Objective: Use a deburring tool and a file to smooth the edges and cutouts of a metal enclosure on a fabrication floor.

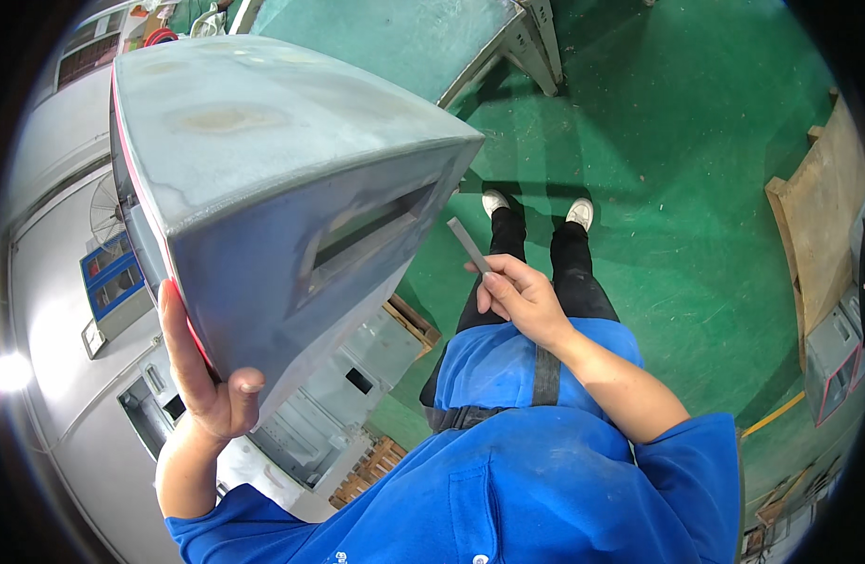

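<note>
Thumb and curled fingers of the right hand [524, 299] pinch a flat grey bar [467, 244], elbow bent; leftward, the left hand [210, 383] spreads open against a grey box-shaped housing's [291, 122] edge; beyond it stands a table [395, 36].

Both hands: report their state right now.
Left hand: open, thumb and fingers spread at the edge of the large grey housing.
Right hand: closed, holding a flat grey strip.

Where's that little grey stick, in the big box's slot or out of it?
Out of the slot: the right hand pinches the grey stick, and green floor shows between its free tip and the big box.
</note>
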{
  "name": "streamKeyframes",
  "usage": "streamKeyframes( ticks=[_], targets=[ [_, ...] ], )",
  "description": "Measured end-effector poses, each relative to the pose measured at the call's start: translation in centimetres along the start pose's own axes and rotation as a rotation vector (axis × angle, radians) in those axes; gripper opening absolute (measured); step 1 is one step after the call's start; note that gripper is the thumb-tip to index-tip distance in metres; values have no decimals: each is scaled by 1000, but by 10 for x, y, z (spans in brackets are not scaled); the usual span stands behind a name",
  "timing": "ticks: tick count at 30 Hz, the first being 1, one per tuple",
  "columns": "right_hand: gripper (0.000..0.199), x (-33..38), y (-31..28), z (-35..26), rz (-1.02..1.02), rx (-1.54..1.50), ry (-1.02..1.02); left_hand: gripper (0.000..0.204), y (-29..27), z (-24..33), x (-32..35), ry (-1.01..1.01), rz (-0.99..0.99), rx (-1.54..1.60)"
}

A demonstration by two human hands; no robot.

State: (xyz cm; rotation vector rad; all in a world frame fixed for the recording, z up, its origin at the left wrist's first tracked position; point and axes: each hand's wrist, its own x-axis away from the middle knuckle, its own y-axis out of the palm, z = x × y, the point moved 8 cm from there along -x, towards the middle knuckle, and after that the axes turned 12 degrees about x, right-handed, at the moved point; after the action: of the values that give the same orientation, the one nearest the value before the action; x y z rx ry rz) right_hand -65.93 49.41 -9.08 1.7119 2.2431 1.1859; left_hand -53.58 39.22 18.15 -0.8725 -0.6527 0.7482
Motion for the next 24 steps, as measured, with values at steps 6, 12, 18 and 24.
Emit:
streamKeyframes(
  ticks=[6, 12, 18, 24],
  targets=[
    [22, -2, 7, 2, -39, -128, 87, 84, -1, -1, 0, -14, 29, -23],
    [22, -1, 13, 7, -168, -430, 143, 84, -1, 0, -2, -7, 41, -52],
    [22, -1, 15, 5, -187, -531, 144, 83, 2, 3, -7, -27, 29, -1],
    [33, -20, 13, -27, 99, 111, -173, 82, 3, 5, -8, -10, 28, -13]
  ],
)
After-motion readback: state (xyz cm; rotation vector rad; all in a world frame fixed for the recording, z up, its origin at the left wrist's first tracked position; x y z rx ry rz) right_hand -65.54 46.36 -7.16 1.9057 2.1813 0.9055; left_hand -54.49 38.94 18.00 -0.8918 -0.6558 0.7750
